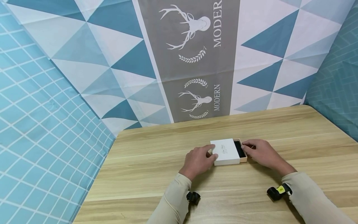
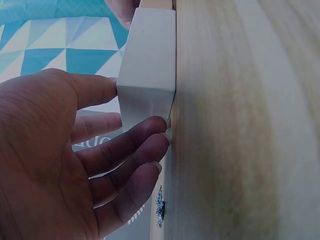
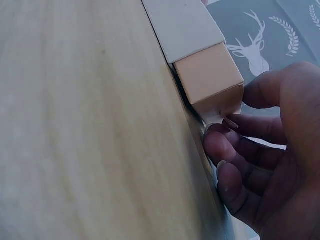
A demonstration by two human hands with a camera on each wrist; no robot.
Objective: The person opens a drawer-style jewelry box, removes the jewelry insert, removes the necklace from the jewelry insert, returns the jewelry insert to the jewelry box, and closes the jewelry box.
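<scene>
A flat white sliding box with small dark print lies on the table, its sleeve (image 1: 225, 152) to the left. From the sleeve's right end the peach-coloured inner tray (image 1: 243, 160) sticks out a little, with something black (image 1: 239, 149) inside. My left hand (image 1: 197, 161) holds the sleeve's left end, thumb and index finger at its top corners; in the left wrist view the other fingers curl by the end face. At the opposite end my right hand (image 1: 260, 151) grips the tray's edge. A small tab (image 3: 229, 122) shows between those fingers in the right wrist view.
The wooden table (image 1: 156, 174) stretches to both sides and behind the box. A patterned cloth (image 1: 201, 71) with deer heads hangs behind it, and blue checked cloth (image 1: 42, 124) hangs at the left. Each sleeve carries a black wrist camera (image 1: 275, 193).
</scene>
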